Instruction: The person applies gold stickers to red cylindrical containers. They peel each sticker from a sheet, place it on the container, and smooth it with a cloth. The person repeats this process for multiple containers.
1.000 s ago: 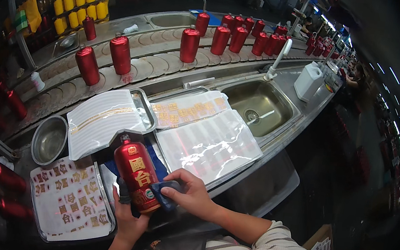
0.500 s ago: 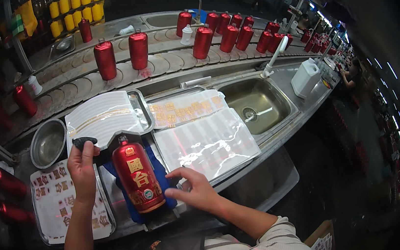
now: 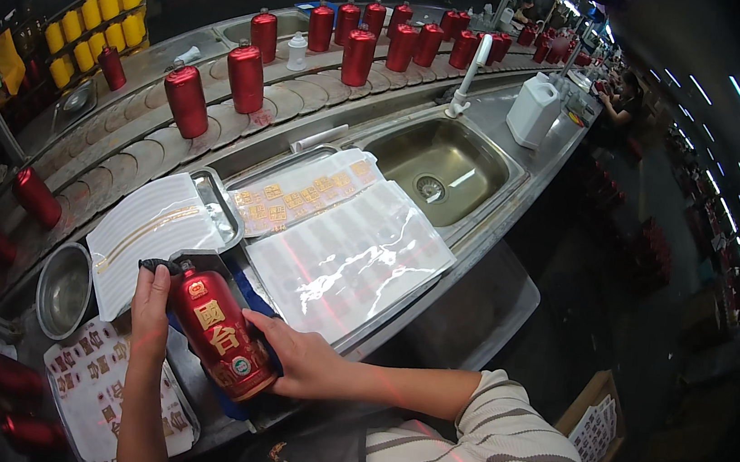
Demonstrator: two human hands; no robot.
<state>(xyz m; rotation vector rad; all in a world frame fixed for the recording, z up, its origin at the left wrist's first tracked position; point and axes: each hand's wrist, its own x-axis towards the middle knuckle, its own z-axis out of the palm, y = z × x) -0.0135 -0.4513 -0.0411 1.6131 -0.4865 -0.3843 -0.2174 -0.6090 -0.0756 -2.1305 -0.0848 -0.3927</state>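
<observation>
Your right fingers point(image 3: 274, 331) hold the bottle point(image 3: 221, 335) on its right; its neck point(image 3: 185, 265) points far and left, beside the black pad point(image 3: 156, 265) your left fingers point(image 3: 160, 286) pinch.

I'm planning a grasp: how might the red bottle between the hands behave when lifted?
The red bottle is probably stiff: its outline looks undented at the right hand. Its glossy surface may be slippery, and that rounded body could roll.

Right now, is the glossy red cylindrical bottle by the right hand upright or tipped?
Tipped: the glossy red bottle leans back, its gold-marked front facing up, the right hand at its side.
</observation>
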